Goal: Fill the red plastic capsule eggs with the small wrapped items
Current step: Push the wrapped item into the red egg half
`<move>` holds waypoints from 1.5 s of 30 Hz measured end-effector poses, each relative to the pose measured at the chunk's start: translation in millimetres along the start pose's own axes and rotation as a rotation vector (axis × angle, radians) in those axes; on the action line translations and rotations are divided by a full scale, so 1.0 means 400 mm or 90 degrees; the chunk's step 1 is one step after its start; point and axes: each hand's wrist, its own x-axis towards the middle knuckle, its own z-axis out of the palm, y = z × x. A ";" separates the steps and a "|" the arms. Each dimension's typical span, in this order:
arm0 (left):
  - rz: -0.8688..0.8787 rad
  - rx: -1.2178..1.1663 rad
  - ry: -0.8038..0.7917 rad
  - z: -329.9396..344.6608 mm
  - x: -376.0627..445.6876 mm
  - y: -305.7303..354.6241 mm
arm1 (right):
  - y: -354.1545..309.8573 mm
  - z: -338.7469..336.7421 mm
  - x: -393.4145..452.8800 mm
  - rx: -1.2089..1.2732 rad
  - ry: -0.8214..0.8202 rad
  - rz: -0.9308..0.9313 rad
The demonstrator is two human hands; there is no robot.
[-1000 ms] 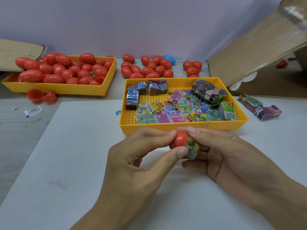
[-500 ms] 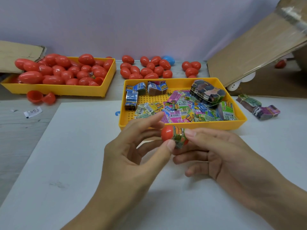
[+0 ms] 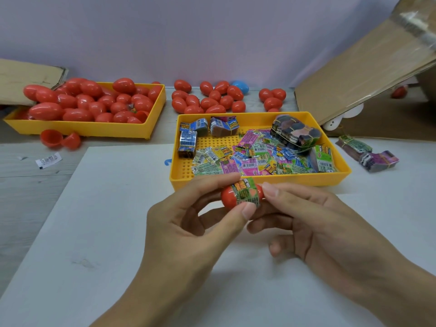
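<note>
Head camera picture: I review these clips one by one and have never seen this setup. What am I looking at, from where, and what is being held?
There is no machine here. A camera worn on a person's head looks forward and down at their two bare hands. The left hand and the right hand together pinch one red plastic capsule egg with a colourful printed label wrapped round its middle.

On the white work surface, just beyond the hands, stands a yellow plastic tray of small colourful wrapped items. Farther left, another yellow tray is heaped with red eggs. More red eggs and one blue egg lie loose by the wall. A brown cardboard flap leans at right.
</note>
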 end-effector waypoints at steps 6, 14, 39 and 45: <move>0.046 0.063 -0.076 -0.004 -0.001 0.000 | 0.003 0.000 0.003 -0.020 0.005 -0.023; -0.098 0.044 -0.028 0.006 0.002 0.020 | 0.025 -0.001 -0.004 -0.217 0.065 -0.239; -0.047 0.006 -0.029 -0.003 0.002 0.024 | 0.008 0.006 -0.023 -0.277 0.078 -0.333; 0.006 0.028 -0.055 0.004 -0.009 0.017 | -0.002 0.022 -0.035 -0.275 0.105 -0.335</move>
